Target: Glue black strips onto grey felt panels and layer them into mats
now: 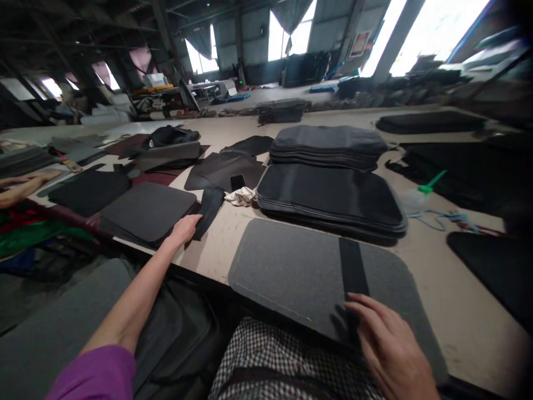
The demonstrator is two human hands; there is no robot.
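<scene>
A grey felt-like panel point(287, 266) with rounded corners lies in front of me on the table. A black strip point(353, 265) crosses it from its far edge toward me. My right hand point(387, 339) is over the near end of that strip, its fingers stretched out and apart; whether they touch it I cannot tell. To the left, my left hand point(186, 228) reaches to a pile of black strips point(211, 206), fingers closed together at the edge of a strip. A stack of dark panels point(147, 208) lies just beside that hand.
Past the grey panel stand stacks of black panels point(328, 191) and dark grey panels point(328, 139). A crumpled cloth point(241, 196) and a phone point(237, 182) lie near them. Blue cord point(441, 218) is at right. Another person's arm point(25, 186) reaches in at far left.
</scene>
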